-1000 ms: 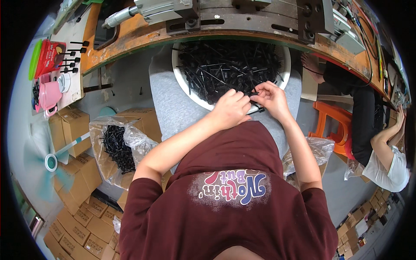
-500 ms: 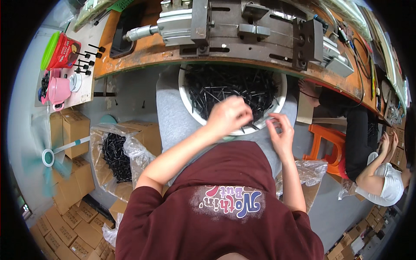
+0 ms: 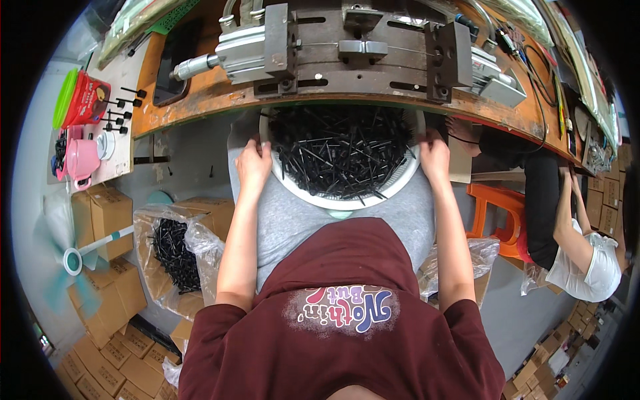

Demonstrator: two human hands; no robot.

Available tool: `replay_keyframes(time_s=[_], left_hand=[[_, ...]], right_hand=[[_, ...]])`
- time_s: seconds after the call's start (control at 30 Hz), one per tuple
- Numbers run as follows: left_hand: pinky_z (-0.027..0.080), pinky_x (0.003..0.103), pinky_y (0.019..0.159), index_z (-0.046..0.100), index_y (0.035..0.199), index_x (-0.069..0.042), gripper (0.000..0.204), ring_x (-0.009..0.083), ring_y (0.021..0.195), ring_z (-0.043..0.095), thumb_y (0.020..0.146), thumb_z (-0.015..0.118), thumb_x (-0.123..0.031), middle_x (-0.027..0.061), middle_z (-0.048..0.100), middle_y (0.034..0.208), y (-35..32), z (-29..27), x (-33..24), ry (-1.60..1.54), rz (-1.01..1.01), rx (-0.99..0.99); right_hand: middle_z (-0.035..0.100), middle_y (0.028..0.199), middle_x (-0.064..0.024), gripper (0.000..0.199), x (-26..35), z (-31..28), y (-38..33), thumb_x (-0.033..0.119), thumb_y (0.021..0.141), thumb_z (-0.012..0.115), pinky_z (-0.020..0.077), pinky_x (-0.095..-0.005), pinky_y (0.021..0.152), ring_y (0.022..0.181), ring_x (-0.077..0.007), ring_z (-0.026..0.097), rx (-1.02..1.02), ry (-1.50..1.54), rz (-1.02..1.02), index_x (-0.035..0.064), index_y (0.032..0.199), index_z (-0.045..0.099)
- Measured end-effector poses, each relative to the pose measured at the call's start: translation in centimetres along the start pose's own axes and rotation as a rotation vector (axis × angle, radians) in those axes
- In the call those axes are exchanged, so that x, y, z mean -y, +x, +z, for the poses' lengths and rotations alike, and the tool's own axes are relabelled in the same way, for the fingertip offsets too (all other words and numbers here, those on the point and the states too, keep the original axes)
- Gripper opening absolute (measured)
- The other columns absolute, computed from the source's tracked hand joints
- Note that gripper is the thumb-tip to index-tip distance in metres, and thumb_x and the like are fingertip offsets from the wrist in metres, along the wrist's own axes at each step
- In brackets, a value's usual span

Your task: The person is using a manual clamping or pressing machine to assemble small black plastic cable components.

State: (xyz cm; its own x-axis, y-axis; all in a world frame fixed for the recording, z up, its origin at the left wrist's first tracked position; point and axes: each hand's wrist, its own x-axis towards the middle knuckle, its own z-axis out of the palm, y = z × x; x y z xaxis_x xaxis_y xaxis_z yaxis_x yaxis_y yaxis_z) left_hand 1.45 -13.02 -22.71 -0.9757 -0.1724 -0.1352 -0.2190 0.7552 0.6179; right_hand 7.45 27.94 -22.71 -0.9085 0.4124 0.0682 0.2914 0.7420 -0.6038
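A round white plastic basket (image 3: 312, 199) rests on my lap, its far side under the workbench edge. It is full of black thin-stemmed parts (image 3: 343, 157). My left hand (image 3: 254, 165) is closed on the basket's left rim, and my right hand (image 3: 435, 159) grips the rim on the opposite side. Some fingertips are hidden behind the rim. Above the basket, on the bench, stands a metal clamping fixture (image 3: 363, 50) with a cylinder at each end.
A wooden bench (image 3: 200, 110) carries a dark phone (image 3: 175, 73). To my left are a carton lined with clear plastic (image 3: 152, 263) holding black parts, a fan (image 3: 72, 261) and a pink cup (image 3: 83, 159). An orange stool (image 3: 497, 220) and a seated person (image 3: 580, 260) are at right.
Both hands have left the basket's near edge and moved apart to its two sides, taking hold of the rim. My view has shifted slightly; the seated person's arms have moved.
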Motion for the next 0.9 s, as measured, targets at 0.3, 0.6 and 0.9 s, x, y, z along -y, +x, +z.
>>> replay_keyframes(time_s=[0.3,0.6,0.9], left_hand=[[0.050,0.043,0.091,0.061,0.130,-0.009,0.043,0.0370,0.106,0.065,0.088,0.059,-0.017,0.0232,0.066,0.114,4.7,0.2,0.5,-0.143,0.039,0.131],[0.049,0.043,0.085,0.056,0.127,0.001,0.037,0.0357,0.093,0.062,0.094,0.058,-0.016,0.0212,0.059,0.113,-0.6,-3.9,-1.7,-0.067,0.321,-0.149],[0.050,0.035,0.078,0.049,0.132,-0.004,0.069,0.0203,0.081,0.067,0.071,0.080,-0.011,0.0160,0.061,0.124,-10.9,-3.2,-11.1,-0.446,1.043,0.093]], right_hand=[[0.068,0.077,-0.0162,0.037,3.6,-1.8,-4.0,0.028,0.083,0.073,0.0529,-0.0463,0.070,0.078,-0.0361,0.068,0.144,-0.010,0.242,0.0027,0.107,0.059],[0.064,0.068,-0.0081,0.015,16.3,-11.6,-3.4,0.014,0.082,0.076,0.0472,-0.0324,0.052,0.054,-0.0199,0.061,-0.072,0.050,-0.454,0.0055,0.075,0.066],[0.070,0.093,-0.0091,0.016,33.4,-20.0,15.7,0.006,0.079,0.068,0.0531,-0.0342,0.069,0.074,-0.0239,0.067,-0.326,-0.009,-0.987,0.0049,0.095,0.070]])
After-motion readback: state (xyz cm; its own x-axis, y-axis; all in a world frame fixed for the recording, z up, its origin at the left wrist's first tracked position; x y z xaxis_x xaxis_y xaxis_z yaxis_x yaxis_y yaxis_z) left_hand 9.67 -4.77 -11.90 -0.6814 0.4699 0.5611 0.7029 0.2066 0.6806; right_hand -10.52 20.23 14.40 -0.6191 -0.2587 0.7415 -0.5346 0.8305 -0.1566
